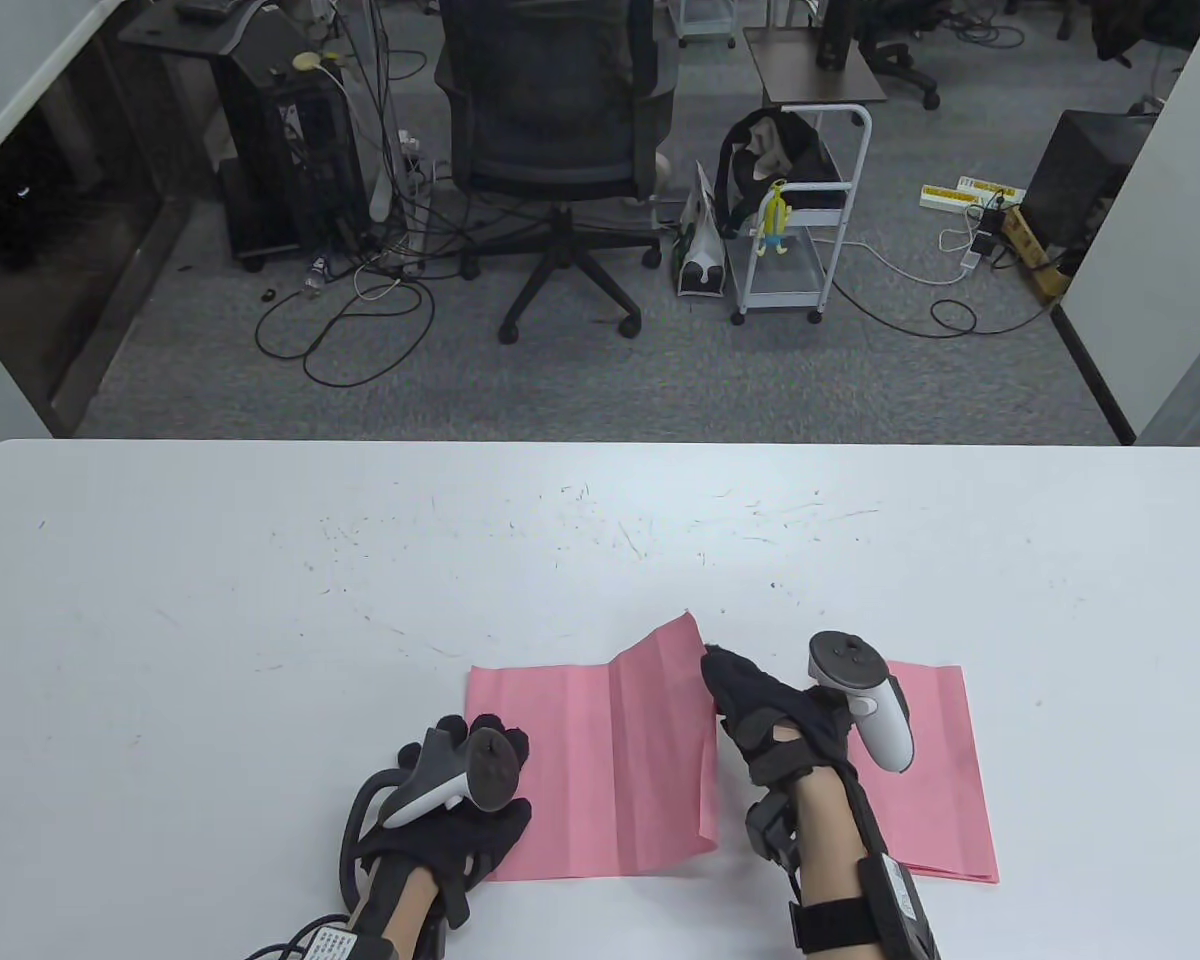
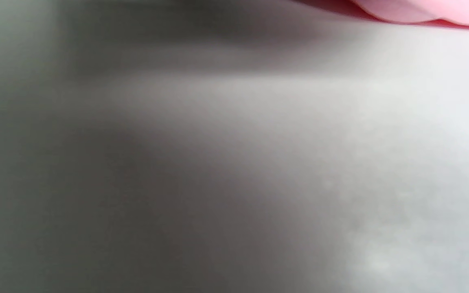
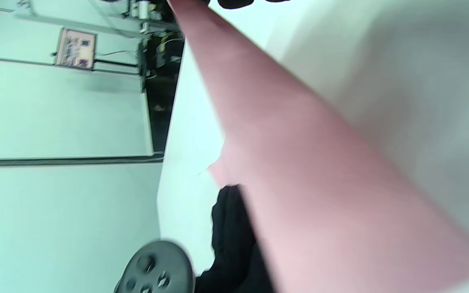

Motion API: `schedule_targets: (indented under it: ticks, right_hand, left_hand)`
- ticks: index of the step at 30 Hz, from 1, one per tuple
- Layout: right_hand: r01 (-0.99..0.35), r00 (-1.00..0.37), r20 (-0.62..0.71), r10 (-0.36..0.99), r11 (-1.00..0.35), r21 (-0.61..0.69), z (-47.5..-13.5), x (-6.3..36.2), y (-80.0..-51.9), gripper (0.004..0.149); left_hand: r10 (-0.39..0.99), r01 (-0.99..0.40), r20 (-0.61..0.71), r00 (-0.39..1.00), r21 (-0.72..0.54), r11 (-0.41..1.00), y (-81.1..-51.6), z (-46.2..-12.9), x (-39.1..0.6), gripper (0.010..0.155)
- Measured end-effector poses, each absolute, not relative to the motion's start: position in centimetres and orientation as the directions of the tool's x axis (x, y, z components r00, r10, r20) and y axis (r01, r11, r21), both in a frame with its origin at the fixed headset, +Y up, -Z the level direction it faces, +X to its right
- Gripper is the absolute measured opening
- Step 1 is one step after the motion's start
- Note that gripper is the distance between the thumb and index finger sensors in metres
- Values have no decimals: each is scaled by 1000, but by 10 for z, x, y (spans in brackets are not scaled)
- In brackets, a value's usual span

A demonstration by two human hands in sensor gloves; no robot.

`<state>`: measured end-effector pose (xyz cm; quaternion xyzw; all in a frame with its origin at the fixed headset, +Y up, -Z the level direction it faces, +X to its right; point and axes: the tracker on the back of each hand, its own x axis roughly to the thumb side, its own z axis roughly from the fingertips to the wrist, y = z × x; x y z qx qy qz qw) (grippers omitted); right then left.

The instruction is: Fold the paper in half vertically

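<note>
Low in the middle of the table view, a thin pink paper (image 1: pixel 600 760) lies creased on the scuffed white surface (image 1: pixel 260 600), its right part lifted. The right hand (image 1: pixel 775 715) pinches that raised edge; the left hand (image 1: pixel 460 800) rests on the sheet's lower left corner, fingers loosely bent. Behind stands an office chair (image 1: pixel 555 150).

Paper (image 1: pixel 600 760) lies on the table (image 1: pixel 260 600) near its front edge, right of centre, with its middle part raised off the surface. Left hand (image 1: pixel 460 790) rests on the paper's left front corner; right hand (image 1: pixel 770 720) sits at the raised edge, over the paper's right half. Behind the table, on the floor: chair (image 1: pixel 560 130) at centre, cart (image 1: pixel 800 210) to its right.
</note>
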<state>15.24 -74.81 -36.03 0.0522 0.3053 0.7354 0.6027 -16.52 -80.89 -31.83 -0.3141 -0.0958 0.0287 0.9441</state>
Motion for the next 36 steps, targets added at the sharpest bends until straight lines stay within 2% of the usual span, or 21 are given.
schedule_targets:
  ticks: [5, 9, 12, 15, 16, 18, 21, 31, 36]
  right_hand:
    - [-794, -311, -179, 933, -152, 589, -348, 112, -741, 66]
    - [-716, -492, -90, 866, -344, 608, -341, 80, -749, 63]
    - [-582, -666, -27, 746, -496, 644, -338, 58, -764, 62]
    - [-377, -848, 70, 525, -691, 616, -332, 39, -778, 64]
    - [-270, -905, 110, 411, -755, 597, -329, 33, -782, 64]
    - [-135, -952, 153, 265, -812, 567, -326, 25, -789, 67]
    - [-73, -962, 168, 217, -792, 606, -322, 20, -801, 69]
    - [-61, -962, 174, 208, -792, 608, -321, 21, -804, 69]
    - [-63, -962, 173, 210, -789, 611, -321, 21, -804, 69]
  left_hand:
    - [114, 6, 163, 980, -597, 802, -809, -318, -165, 76]
    - [114, 5, 163, 980, -596, 803, -809, -318, -165, 76]
    - [114, 5, 164, 980, -593, 805, -809, -318, -165, 75]
    - [112, 8, 165, 980, -592, 806, -809, -318, -165, 76]
    - [113, 7, 165, 980, -592, 806, -809, -318, -165, 75]
    - [112, 8, 166, 980, -593, 805, -809, -318, -165, 76]
    - [113, 7, 165, 980, -593, 805, -809, -318, -165, 76]
    - [105, 14, 168, 980, -588, 809, -809, -317, -164, 76]
    - [80, 29, 176, 981, -542, 840, -806, -316, -164, 75]
